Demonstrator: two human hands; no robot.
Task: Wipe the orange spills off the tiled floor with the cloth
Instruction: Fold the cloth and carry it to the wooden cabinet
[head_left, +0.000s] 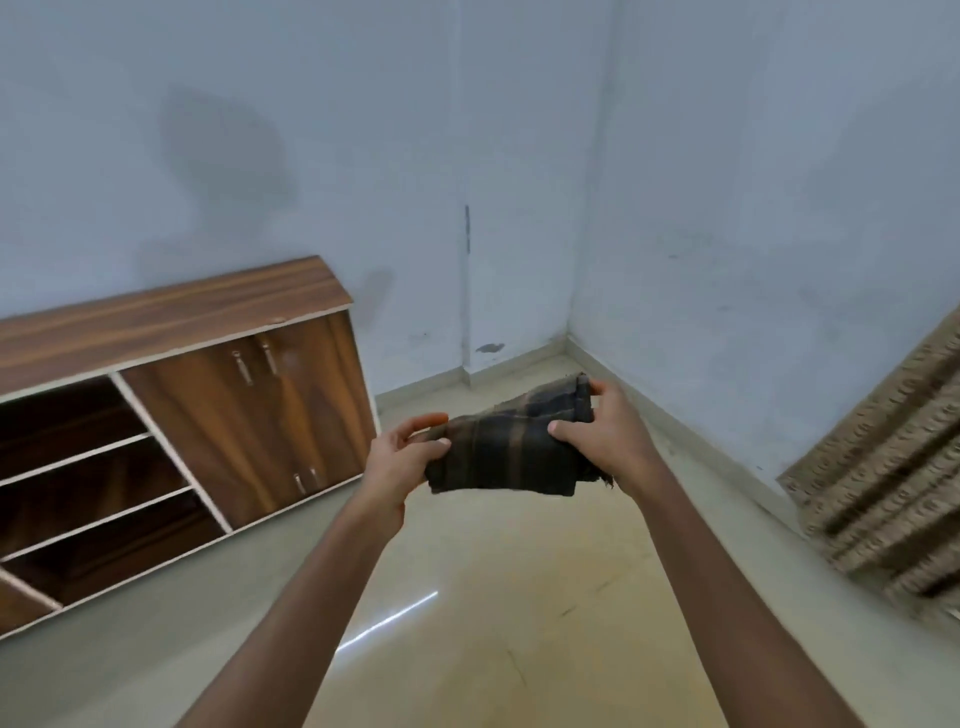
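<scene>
Dark plaid cloth (511, 447) folded into a thick pad, held in the air at centre frame, well above the tiled floor (483, 597). Left hand (402, 457) at the pad's left end, thumb and fingers curled loosely round the edge, partly open rather than clamped. Right hand (605, 436) closed on the right end, thumb on the near face, fingers wrapped behind the upper corner. Frayed threads hanging at the lower right corner of the pad.

Soft and limp by the look of it, light, several layers thick; likely to sag or unfold if gripped by one corner only. Best taken flat across the folded bulk, palm over the middle, so the layers stay stacked and press evenly on the tiles. Coarse weave, probably absorbent and not slippery. Nothing fragile about it.

No orange spills visible in this view; possibly below the frame or lost in the floor's glare near bottom centre, hard to say. Wiping not yet begun, judging by the cloth off the floor.

Wooden cabinet (171, 415) with open shelves at left, patterned mattress (893, 457) leaning at right edge, pale blue wall (519, 130) behind.
</scene>
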